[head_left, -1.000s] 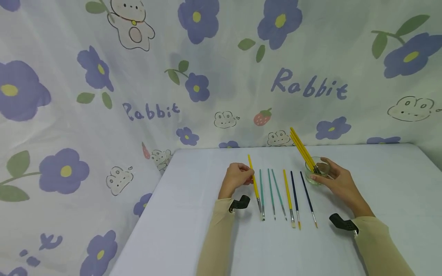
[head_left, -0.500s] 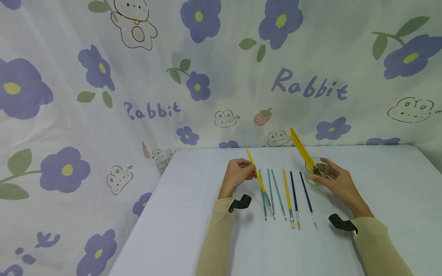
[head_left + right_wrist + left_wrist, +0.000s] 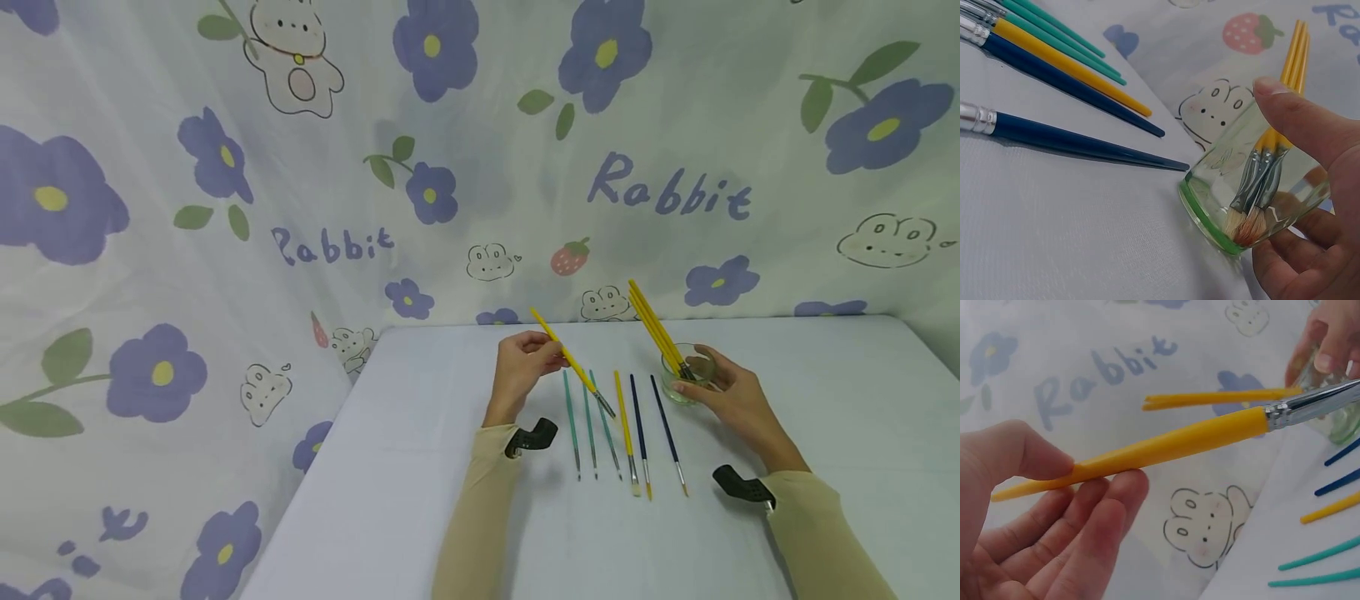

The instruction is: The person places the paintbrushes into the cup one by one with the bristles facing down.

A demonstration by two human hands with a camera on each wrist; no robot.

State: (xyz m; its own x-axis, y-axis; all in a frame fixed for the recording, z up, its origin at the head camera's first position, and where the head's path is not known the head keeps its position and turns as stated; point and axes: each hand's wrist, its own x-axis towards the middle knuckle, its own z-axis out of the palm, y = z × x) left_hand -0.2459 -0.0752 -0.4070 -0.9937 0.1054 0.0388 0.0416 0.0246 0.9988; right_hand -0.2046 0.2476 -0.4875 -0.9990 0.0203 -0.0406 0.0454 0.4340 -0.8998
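Note:
My left hand [image 3: 521, 371] pinches a yellow paintbrush [image 3: 1179, 445] between thumb and fingers, its bristle end pointing down to the right over the teal brushes. At the right, my right hand [image 3: 738, 398] grips a clear drinking glass [image 3: 1216, 187] round its side. Several yellow-handled brushes [image 3: 1266, 150] lean in that glass, bristles down at its greenish base and handles sticking out past the rim. Between the hands lies a row of brushes: three teal ones [image 3: 590, 421], one yellow brush [image 3: 624, 412] and two dark blue ones [image 3: 667, 429], bristles toward me.
The brushes lie on a white-covered table [image 3: 390, 500]. Behind it and to the left hangs a white curtain [image 3: 480, 108] printed with purple flowers, rabbits and lettering. A black wrist mount [image 3: 534, 435] sits on the left sleeve, another mount [image 3: 741, 483] on the right.
My left hand has lifted the yellow paintbrush from the left end of the row and swung its bristle end to the right, across the teal brushes. The right hand and glass stay in place.

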